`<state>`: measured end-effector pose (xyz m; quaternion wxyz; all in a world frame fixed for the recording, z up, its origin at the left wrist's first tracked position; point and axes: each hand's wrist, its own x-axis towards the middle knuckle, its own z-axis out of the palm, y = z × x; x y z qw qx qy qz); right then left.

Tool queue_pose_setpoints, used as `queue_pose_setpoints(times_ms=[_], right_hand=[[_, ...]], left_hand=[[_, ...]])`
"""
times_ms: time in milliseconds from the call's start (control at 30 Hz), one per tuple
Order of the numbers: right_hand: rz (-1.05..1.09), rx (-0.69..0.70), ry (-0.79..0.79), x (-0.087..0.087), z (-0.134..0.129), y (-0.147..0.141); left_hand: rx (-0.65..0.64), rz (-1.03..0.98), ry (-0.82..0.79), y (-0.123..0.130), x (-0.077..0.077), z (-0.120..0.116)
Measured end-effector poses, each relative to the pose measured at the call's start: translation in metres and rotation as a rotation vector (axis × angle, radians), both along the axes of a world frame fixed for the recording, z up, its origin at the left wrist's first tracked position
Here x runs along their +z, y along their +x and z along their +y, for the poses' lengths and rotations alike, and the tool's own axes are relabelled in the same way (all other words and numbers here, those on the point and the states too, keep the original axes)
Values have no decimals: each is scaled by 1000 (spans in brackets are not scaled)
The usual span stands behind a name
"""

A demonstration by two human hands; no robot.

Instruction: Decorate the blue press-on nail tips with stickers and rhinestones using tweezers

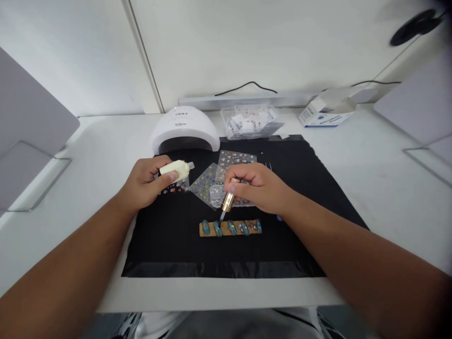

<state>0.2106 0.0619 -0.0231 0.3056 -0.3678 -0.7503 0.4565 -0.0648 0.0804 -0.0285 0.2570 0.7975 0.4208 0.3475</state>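
Note:
My left hand (146, 181) is closed around a cream-coloured nail polish bottle (175, 170), tilted with its neck to the right. Between the fingers of my right hand (252, 186) is a gold-capped nail polish brush (229, 197), pointing down. Its tip is at the second from the left of several blue-green false nails (231, 228). These lie slanted in a row on a tan strip (212, 231); some at the right carry small shiny decorations. Behind the brush sits a clear compartment case (216, 194) of small bits, partly hidden by my right hand.
Sticker sheets (206, 183) lie on the black mat (169, 249). At the back stand a white nail lamp (187, 125), a clear tub (247, 123) of papers and an opened white box (325, 113). Tweezer tips (269, 165) show beyond my right hand.

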Motion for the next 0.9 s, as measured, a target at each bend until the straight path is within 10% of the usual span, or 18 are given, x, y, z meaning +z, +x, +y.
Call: queue_pose_setpoints(times_ms=[900], right_hand=[[164,16,-82,1,-5,-5]], left_hand=[[-37,22,7,4,4,-6]])
